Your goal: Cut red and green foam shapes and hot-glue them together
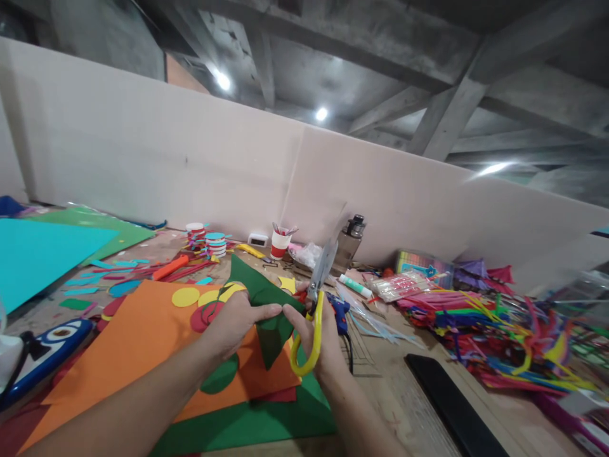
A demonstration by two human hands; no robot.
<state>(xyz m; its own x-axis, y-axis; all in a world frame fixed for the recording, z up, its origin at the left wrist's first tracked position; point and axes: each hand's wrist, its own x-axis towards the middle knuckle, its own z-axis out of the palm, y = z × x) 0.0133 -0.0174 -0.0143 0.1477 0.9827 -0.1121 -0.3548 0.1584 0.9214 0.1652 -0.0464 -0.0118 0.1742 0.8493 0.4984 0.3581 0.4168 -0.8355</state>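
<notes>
Green paper piece: the angular cut piece (267, 291) is held up between both hands above the desk (394, 374); its long axis runs from 11 o'clock to 5 o'clock, with one pointed corner at each end and a third side reaching toward 3 o'clock.
Left hand: the left hand (232, 327) comes in from 7 o'clock, its fingers closed on the piece, thumb lying flat across it toward 3 o'clock.
Right hand: the right hand (330, 346) comes in from 5 o'clock, its fingers around the scissors (323, 266), thumb tip against the piece, near the left thumb tip.
Scissors: blades up toward 1 o'clock, yellow handle loop toward 7 o'clock; whether the blades are parted I cannot tell.
Orange sheet: the orange sheet (143, 336) lies below the piece, toward 8 o'clock, with a dark green circle (219, 376) on it.
Around the hands: the paper cup (280, 244) stands at 12 o'clock, the bottle (349, 247) at 2 o'clock, the blue glue gun (339, 312) at 3 o'clock.
</notes>
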